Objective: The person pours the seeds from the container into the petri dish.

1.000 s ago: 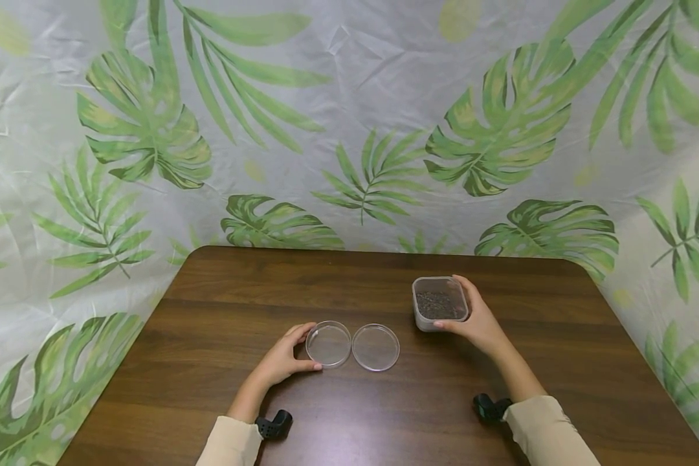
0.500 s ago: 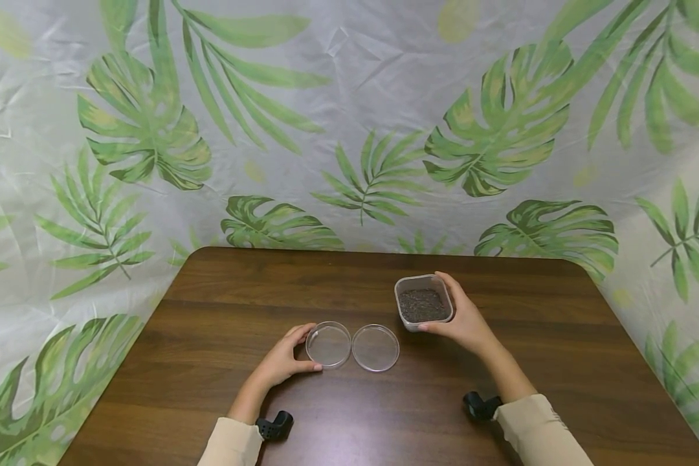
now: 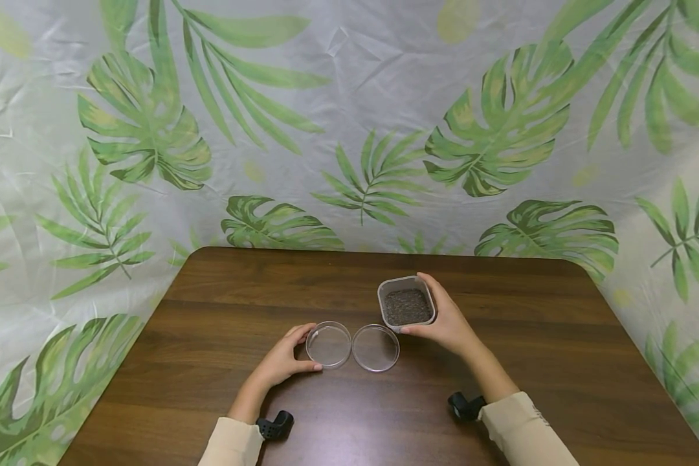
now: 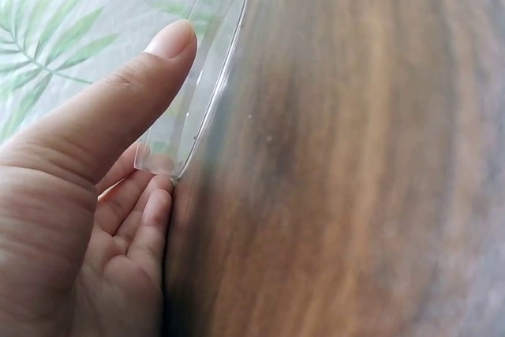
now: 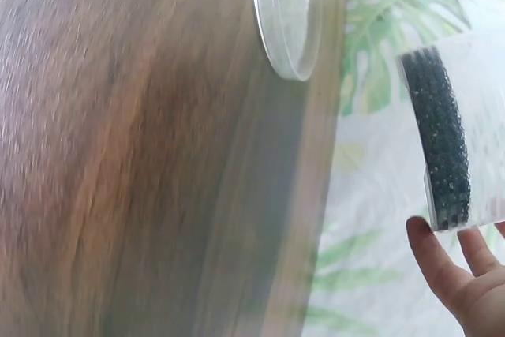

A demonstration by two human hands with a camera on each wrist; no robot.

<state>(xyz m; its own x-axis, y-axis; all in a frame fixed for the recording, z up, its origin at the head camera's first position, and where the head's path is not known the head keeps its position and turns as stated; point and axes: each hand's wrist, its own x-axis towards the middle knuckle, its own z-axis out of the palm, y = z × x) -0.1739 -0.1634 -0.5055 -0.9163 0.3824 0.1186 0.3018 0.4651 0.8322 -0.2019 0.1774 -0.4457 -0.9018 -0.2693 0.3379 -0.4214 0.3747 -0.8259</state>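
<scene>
Two clear round petri dishes lie side by side on the table. My left hand (image 3: 282, 358) holds the left petri dish (image 3: 329, 345) at its edge, thumb on the near side and fingers on the far side; the left wrist view shows the thumb against the wall of that petri dish (image 4: 217, 61). Beside it, rims about touching, is the right petri dish (image 3: 375, 349). My right hand (image 3: 447, 325) grips a clear square plastic container (image 3: 397, 285) above the table, just behind the right dish. Dark granular material (image 3: 408, 307), like soil or small seeds, covers its bottom, seen also through the container's wall (image 5: 483, 108).
The brown wooden table (image 3: 256, 285) has its far edge close to a leaf-patterned curtain (image 3: 361, 116). Black wrist mounts (image 3: 275, 425) sit at both wrists, by the beige sleeves.
My right hand has carried the container leftward, from the right side to just behind the right petri dish, and its opening has turned slightly. The left hand and both dishes stay put.
</scene>
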